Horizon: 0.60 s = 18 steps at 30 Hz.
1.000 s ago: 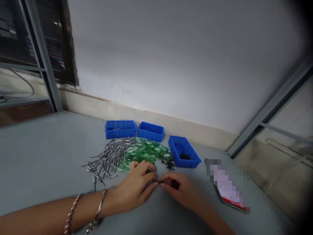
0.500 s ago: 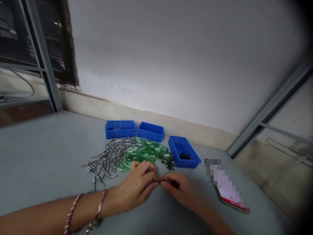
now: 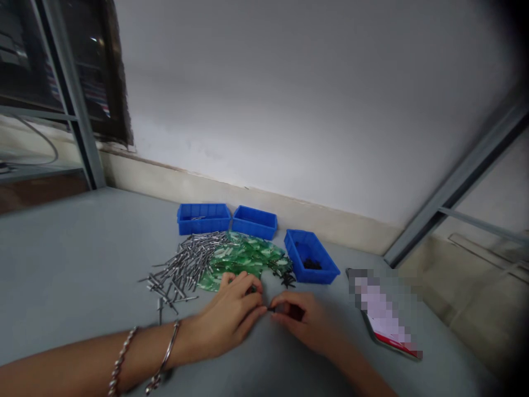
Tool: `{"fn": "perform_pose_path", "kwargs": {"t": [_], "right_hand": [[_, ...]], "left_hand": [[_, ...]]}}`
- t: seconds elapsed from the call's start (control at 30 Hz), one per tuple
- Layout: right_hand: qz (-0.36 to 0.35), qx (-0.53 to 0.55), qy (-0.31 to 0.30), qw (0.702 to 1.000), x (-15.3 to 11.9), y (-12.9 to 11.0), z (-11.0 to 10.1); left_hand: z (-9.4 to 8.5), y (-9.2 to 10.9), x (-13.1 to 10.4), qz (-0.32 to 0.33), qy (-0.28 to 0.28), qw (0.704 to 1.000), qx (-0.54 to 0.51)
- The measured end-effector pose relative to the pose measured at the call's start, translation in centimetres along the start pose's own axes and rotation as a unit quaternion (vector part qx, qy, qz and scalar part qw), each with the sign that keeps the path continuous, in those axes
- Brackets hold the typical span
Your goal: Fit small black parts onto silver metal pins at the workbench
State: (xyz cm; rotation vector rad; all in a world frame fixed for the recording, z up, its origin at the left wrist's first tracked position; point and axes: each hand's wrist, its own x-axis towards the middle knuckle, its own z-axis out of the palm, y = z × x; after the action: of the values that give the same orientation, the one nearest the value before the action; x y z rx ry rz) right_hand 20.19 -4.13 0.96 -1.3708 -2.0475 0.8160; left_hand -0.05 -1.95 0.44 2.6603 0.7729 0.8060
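Observation:
Between my two hands, over the grey table, is a small dark piece (image 3: 271, 309), mostly covered by fingertips; its exact kind is too small to make out. My left hand (image 3: 233, 310) has thumb and forefinger pinched at its left end. From the right, my right hand (image 3: 303, 318) holds it between thumb and bent forefinger. Just beyond the left hand lies a heap of green shiny plastic packets (image 3: 243, 256). Left of these spreads a pile of thin silver metal pins (image 3: 192, 262). A few small black pieces (image 3: 288, 278) lie past the right hand.
Two blue bins, one on the left (image 3: 204, 226) and one in the middle (image 3: 254, 225), stand along the wall. A third blue bin (image 3: 316, 270) at the right holds black pieces. Farther right lies a flat, partly blurred item with a red edge (image 3: 390, 339). Metal posts (image 3: 85, 138) flank the table.
My right thumb and forefinger have parted slightly around the small dark piece, showing more of it. Both hands otherwise stay in place.

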Motion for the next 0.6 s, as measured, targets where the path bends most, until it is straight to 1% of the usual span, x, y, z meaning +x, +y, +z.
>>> {"fn": "perform_pose_path", "kwargs": {"t": [0.13, 0.27, 0.47, 0.6], "right_hand": [[-0.003, 0.019, -0.01, 1.0, -0.04, 0.0, 0.03], [0.008, -0.005, -0.019, 1.0, -0.13, -0.38, -0.05], [-0.004, -0.007, -0.006, 1.0, -0.18, -0.42, -0.03], [-0.001, 0.0, 0.0, 1.0, -0.2, -0.31, -0.06]], "left_hand": [[0.18, -0.13, -0.13, 0.008, 0.018, 1.0, -0.006], [0.12, -0.05, -0.06, 0.016, 0.032, 0.999, -0.01], [-0.19, 0.25, 0.06, -0.011, 0.006, 1.0, -0.003], [-0.2, 0.25, 0.1, 0.0, -0.004, 1.0, -0.002]]}}
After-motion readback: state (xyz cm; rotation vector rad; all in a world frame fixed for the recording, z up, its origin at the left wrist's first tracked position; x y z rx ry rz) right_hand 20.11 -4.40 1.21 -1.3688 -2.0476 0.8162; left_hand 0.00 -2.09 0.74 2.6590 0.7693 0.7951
